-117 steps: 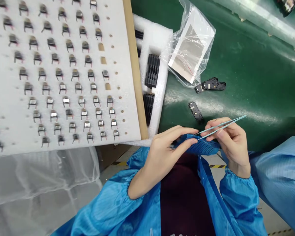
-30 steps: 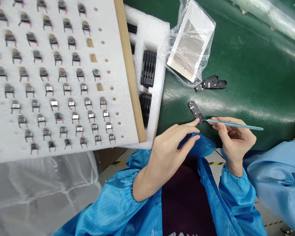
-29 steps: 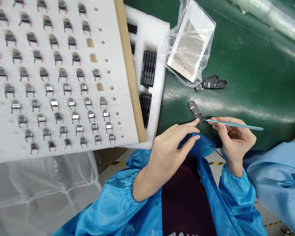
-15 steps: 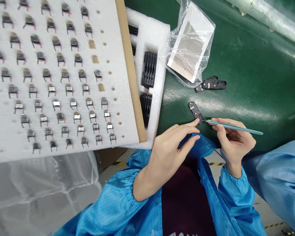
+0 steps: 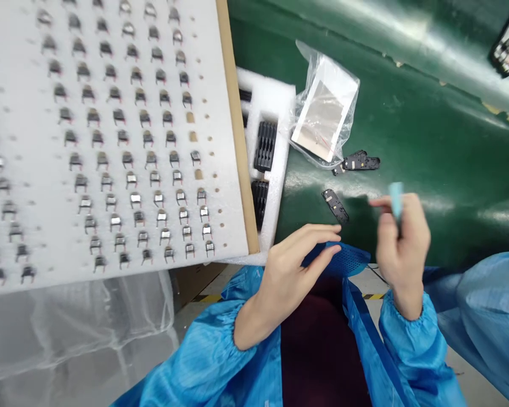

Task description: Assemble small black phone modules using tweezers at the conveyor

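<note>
Glare streaks the green table point(image 5: 453, 169), while the blue tweezers point(image 5: 396, 199) blur.

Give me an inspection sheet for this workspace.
Surface: glossy green table.
Work pieces: one black part alone; overlapping black parts beyond it.
Clutter: clear plastic bag with a flat white piece inside.
Left hand: fingers apart near the black part; nothing seen held.
Right hand: holds light-blue tweezers, blurred.
Cables: thin dark cord below the table edge; ends unclear.
Surroundings: white board with rows of small parts; foam tray; another person's blue garment at right.
</note>
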`<state>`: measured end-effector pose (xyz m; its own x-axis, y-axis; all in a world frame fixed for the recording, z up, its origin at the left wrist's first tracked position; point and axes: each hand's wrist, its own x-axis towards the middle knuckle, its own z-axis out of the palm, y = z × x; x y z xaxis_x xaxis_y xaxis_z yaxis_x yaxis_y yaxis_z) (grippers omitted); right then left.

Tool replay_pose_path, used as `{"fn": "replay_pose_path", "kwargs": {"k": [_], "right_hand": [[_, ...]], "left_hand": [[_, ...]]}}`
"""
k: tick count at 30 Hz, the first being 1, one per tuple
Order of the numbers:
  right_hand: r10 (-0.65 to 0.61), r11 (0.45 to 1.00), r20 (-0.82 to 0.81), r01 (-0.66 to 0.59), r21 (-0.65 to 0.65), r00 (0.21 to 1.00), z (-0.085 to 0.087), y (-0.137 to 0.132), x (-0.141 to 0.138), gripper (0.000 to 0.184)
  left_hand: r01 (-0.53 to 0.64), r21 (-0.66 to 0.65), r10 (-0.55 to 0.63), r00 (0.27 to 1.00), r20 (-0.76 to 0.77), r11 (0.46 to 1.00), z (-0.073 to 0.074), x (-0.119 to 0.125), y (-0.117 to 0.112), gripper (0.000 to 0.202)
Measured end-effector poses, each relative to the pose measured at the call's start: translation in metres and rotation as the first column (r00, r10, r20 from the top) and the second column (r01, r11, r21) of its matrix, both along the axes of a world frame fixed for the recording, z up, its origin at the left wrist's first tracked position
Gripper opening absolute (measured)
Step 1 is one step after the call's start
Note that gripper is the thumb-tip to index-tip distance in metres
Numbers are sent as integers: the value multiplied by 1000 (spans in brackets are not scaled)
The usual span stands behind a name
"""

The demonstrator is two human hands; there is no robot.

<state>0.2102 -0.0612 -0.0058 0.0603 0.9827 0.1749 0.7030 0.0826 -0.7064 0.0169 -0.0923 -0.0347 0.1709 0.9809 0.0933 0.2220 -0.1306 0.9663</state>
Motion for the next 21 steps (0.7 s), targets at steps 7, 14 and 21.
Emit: {"fn": "replay_pose_path", "kwargs": {"k": [7, 14, 21], "right_hand": [[208, 953, 255, -137, -270, 944, -13, 16, -5, 7], [267, 852, 187, -141, -504, 945, 2, 29, 24, 3], [310, 825, 195, -162, -541, 931, 9, 48, 38, 8]], "left_hand": [[13, -20, -12, 999, 35, 1000, -5, -4, -11, 9], [22, -12, -22, 997, 77, 1000, -12, -2, -8, 10], [16, 5, -17, 995, 98, 1000, -14, 2, -5, 13]]}}
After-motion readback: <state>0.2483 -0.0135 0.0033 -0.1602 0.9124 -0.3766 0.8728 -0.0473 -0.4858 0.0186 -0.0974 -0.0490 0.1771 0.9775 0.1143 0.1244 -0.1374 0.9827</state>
